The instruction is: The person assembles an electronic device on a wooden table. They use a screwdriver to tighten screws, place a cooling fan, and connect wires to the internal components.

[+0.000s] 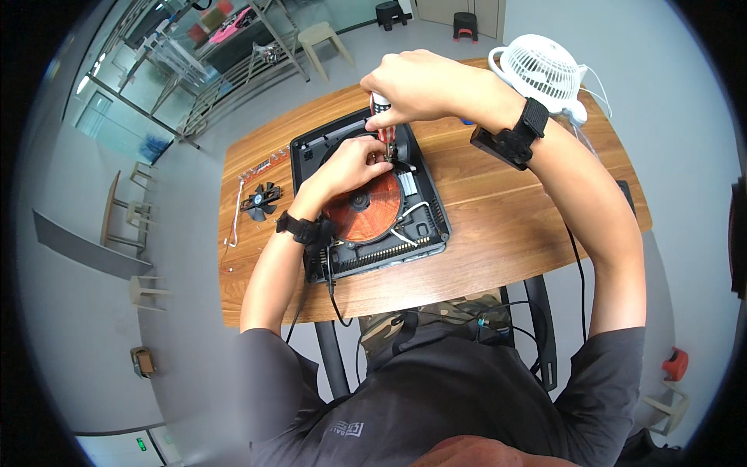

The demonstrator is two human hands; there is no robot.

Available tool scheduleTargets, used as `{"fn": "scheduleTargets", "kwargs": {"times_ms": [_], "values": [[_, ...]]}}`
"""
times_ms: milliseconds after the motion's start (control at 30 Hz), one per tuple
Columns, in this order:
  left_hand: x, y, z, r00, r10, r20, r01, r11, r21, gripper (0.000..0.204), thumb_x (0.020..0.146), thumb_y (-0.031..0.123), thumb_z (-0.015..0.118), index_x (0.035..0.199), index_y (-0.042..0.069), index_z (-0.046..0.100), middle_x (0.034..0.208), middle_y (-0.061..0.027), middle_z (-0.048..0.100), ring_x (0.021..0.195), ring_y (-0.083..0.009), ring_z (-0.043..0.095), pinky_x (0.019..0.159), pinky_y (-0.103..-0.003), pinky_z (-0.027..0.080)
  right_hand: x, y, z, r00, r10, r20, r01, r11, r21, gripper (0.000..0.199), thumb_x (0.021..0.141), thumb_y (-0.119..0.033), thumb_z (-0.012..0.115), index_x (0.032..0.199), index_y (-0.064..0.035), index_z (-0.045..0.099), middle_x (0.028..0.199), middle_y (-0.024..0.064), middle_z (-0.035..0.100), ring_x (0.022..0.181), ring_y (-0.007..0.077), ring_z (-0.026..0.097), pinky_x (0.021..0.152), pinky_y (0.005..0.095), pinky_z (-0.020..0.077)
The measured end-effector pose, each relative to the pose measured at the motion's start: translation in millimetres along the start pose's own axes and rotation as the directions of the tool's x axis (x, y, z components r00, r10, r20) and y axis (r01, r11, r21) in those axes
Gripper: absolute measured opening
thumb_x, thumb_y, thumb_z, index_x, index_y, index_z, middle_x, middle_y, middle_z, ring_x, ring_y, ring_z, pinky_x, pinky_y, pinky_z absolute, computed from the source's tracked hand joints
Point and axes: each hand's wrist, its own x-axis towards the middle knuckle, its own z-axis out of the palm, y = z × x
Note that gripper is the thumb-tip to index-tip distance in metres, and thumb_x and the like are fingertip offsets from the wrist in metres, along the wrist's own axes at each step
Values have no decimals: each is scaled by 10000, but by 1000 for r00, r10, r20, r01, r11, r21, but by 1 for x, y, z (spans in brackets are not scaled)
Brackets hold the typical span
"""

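Note:
An opened induction cooker lies on the table, its black casing (pixel 429 210) holding a round copper coil (pixel 364 216). My right hand (pixel 416 84) comes over from the right and is wrapped around the handle of a screwdriver (pixel 387 135) with red, white and black on it. The screwdriver points down at the far part of the casing, where its tip is hard to make out. Right beside that tip, my left hand (pixel 352 165) reaches across the coil with thumb and fingers pinched together. Whatever they pinch is too small or hidden. White wires (pixel 412 212) lie near the coil.
Left of the casing are a small black fan (pixel 262 202) and a narrow circuit strip (pixel 267 164) with a white cable. A white desk fan (pixel 541 71) occupies the far right of the wooden table (pixel 498 233). Beyond stand a stool (pixel 323 40) and metal racks (pixel 226 74).

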Motion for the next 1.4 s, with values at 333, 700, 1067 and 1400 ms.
{"fn": "scheduleTargets", "kwargs": {"times_ms": [333,700,1067,1400], "values": [[-14,-33,9,999,40,-23,-39,999,9,299,813,160,816,1065,16,746,1046,-136,652,989,-292,645,903,-367,521,7,1,7,999,-18,31,17,1000,20,506,829,-478,760,955,8,699,779,213,700,800,390,710,728,450,573],[-9,-42,14,999,-23,-45,20,998,-63,280,767,125,850,1000,8,748,1033,-157,685,961,-308,680,872,-365,553,11,-9,7,996,29,83,-29,1000,-1,449,814,-426,787,965,-7,729,870,199,730,865,367,726,769,433,587],[-10,-38,11,999,12,-35,-13,999,-38,269,783,130,831,1011,14,748,1047,-157,683,1005,-307,663,911,-373,539,14,-8,8,996,18,93,-16,1000,-17,438,808,-410,792,924,8,732,837,204,723,842,367,727,742,432,589],[-12,-37,11,1000,-1,-15,1,1000,-28,276,811,114,811,1049,-2,732,1054,-130,662,1032,-282,636,962,-372,500,26,-22,7,992,5,127,11,991,-130,503,849,-467,746,915,32,739,926,223,730,905,370,722,788,435,588]]}}
